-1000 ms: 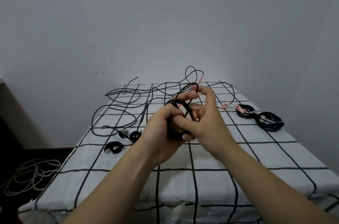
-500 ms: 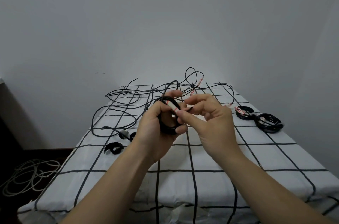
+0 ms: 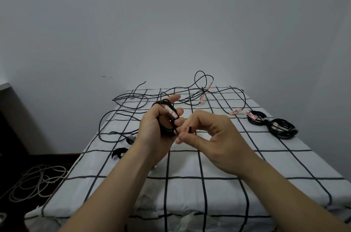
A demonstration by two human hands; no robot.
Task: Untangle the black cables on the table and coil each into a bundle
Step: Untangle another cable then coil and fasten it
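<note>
Black coil point(image 3: 166, 129) gripped in left hand point(image 3: 152, 133); loose black cables point(image 3: 133, 96) tangled on far counter point(image 3: 228, 155); two coiled bundles point(image 3: 281, 129) at right.

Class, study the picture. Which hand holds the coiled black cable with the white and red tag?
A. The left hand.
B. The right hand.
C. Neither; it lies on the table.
A: the left hand grips the coiled cable, while the right hand only pinches its loose end.

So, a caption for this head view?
Left hand grips a coiled black cable; right hand pinches its loose end.
</note>
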